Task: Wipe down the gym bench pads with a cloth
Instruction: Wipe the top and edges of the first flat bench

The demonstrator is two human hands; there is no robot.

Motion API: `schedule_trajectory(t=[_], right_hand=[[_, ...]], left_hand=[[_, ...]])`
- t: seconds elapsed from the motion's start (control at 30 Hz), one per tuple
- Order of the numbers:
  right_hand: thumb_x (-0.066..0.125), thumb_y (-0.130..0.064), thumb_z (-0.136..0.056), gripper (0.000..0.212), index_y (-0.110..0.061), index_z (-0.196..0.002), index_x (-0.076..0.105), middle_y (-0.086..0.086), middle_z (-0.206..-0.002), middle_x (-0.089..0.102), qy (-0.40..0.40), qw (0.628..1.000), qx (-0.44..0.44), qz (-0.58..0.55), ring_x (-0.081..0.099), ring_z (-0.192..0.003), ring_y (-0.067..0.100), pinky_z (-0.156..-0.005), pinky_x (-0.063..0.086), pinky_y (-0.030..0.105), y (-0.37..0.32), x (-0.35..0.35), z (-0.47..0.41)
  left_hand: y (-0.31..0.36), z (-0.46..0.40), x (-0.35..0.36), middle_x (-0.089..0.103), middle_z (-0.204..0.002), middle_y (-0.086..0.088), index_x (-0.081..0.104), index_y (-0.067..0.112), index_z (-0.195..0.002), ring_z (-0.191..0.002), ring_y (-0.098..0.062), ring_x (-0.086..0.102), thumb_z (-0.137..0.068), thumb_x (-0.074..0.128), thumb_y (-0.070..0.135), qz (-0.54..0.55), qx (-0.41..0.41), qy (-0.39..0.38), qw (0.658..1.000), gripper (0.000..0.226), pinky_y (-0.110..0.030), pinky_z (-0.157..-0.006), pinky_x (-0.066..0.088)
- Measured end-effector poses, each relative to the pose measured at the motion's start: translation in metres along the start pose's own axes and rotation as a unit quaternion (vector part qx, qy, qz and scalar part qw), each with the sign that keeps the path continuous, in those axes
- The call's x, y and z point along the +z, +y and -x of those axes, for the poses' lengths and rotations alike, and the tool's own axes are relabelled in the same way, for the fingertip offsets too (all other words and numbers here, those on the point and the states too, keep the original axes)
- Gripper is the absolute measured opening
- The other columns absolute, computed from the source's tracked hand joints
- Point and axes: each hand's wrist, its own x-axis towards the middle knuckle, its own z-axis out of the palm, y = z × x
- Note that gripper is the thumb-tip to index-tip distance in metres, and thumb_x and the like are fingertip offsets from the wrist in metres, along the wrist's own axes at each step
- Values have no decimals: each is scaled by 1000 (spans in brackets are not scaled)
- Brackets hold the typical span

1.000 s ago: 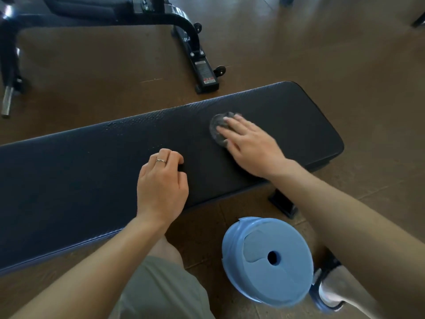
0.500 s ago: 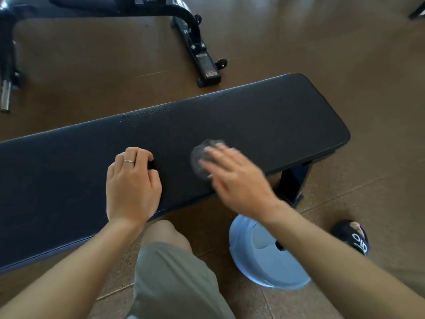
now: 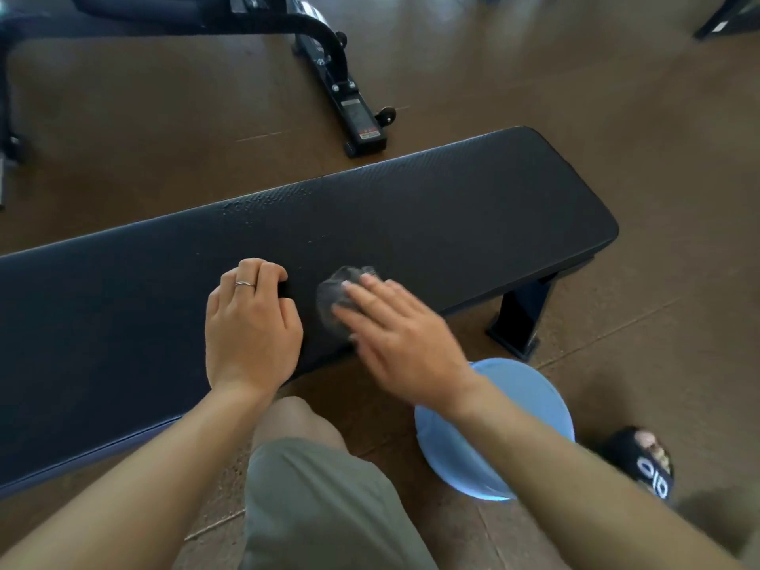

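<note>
Main risk, as a guess: the cloth [image 3: 341, 300] is a small bunched wad pinned only under flat fingers, so it can slip out sideways mid-stroke and leave the bare palm rubbing the pad. It sits close to the near edge of the surface [image 3: 473, 216], so a stroke pulled toward the body could drag it off onto the floor [image 3: 617, 96]. Second risk: the wad covers a narrow strip per pass, so patches get missed, likely the far edge beyond the fingertips, where a rough speckled patch shows. Third: the blue round container [image 3: 530, 405] sits on the floor right under the right wrist, near the knee, and could get knocked.

Right hand [image 3: 395, 335]: fingers straight and spread, pressing down on the cloth, not curled round it. It is motion-blurred. Left hand [image 3: 251, 318]: just beside the right, on the thumb side, fingers curled under with knuckles resting on the surface, holding nothing visible. A ring is on one finger.

Cloth: dark grey, crumpled into a rough ball, mostly showing past the right fingertips, touching the surface. Texture is unclear from blur.

Surface: long black padded bench top, textured, matte, with a rounded end well off to the right of the right hand. One black leg shows under that end. No obvious wet streaks can be told.
</note>
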Motion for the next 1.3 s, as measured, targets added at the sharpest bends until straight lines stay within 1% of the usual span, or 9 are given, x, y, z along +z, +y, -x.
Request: schedule_trajectory(t=[0.13,0.23,0.37,0.5,0.73,0.9,1.03,1.17,1.3], right_hand=[[37,-29,-104,46,-13,-139,62,12,-150,53,84,961,262,30,39,-146,29,-124,25,44,91,-19,10],[39,-27,-103,46,-7,-138,62,15,-149,53,119,921,370,11,36,-147,33,-124,23,45,56,-6,-12],[43,-27,-101,48,-12,-144,57,9,-155,48,41,986,137,-83,31,-151,26,-125,19,43,-37,3,-23],[38,-30,-103,49,-20,-148,53,4,-159,42,-37,996,-67,-53,30,-152,22,-126,19,41,11,-4,-27],[25,-36,-108,56,-16,-159,32,9,-168,19,-44,976,213,-13,8,-157,26,-128,4,40,124,-15,-75],[30,-35,-105,55,-13,-154,41,9,-164,31,-59,994,-50,-81,17,-156,26,-127,12,43,8,2,-56],[37,-31,-101,50,-20,-147,54,5,-160,41,-75,982,-150,-82,32,-151,24,-125,23,40,51,-2,-66],[27,-33,-108,51,-22,-157,35,2,-168,21,-88,993,60,-46,12,-157,20,-128,9,38,118,-5,-122],[26,-34,-108,54,-17,-159,30,7,-169,17,-73,986,137,-64,6,-157,25,-128,3,41,58,8,-145]], left_hand=[[2,-1,0,59,-125,-8,60,13,-119,-116,-30,55,-94,56,13,10,-17,-2,1000,25,-46,-104,45],[4,-2,1,60,-122,-8,61,13,-117,-114,-30,56,-94,58,11,4,-21,2,1000,24,-47,-103,46],[5,-2,1,61,-118,-9,62,10,-114,-109,-30,55,-92,54,9,-18,-12,16,1000,24,-46,-99,45],[7,0,1,63,-117,-10,63,8,-113,-108,-31,56,-92,56,6,-24,-12,30,999,23,-47,-97,46],[17,-1,1,61,-119,-3,63,11,-111,-108,-26,54,-91,53,2,-31,-57,32,997,25,-44,-93,45],[19,-1,3,61,-118,-3,62,11,-110,-106,-28,54,-88,56,-2,-47,-68,30,996,26,-44,-92,45],[18,0,4,60,-121,-3,62,10,-111,-109,-28,52,-89,55,-1,-34,-64,38,997,25,-44,-93,43],[16,1,5,59,-122,0,62,12,-111,-111,-23,51,-91,52,4,-19,-67,47,996,24,-42,-95,44],[13,0,5,61,-118,-1,63,12,-110,-108,-25,54,-91,53,6,-7,-54,44,998,22,-42,-96,44]])
